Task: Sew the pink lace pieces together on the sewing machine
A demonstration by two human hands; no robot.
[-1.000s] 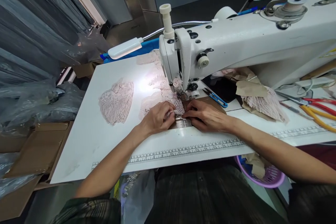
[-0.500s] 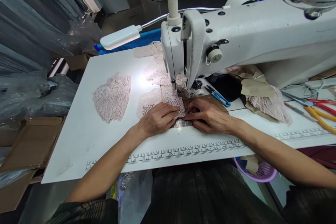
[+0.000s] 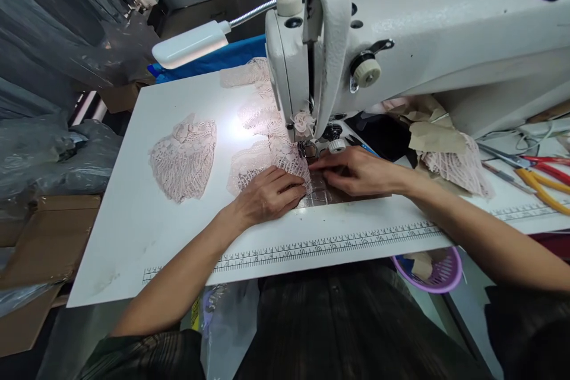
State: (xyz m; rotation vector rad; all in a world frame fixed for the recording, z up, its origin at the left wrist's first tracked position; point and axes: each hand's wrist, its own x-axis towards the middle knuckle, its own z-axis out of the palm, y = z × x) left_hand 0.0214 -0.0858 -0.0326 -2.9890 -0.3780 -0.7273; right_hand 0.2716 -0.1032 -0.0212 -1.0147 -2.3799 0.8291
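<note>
One lace piece (image 3: 289,157) at the presser foot (image 3: 307,151) looks unfinished, left hand (image 3: 271,193) flat on it, right hand (image 3: 356,171) unclear in grip; a lace panel (image 3: 184,160) lies apart, left.

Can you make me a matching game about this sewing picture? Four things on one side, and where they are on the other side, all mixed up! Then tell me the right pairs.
Things
1. left hand
2. lamp
3. basket
4. ruler marks

Where they are
A. lower than the white tabletop
B. touching the pink lace near the needle area of the sewing machine
C. along the side of the tabletop nearest the person
D. at the end of a bendy silver neck

Right pairs: 1-B, 2-D, 3-A, 4-C
</note>
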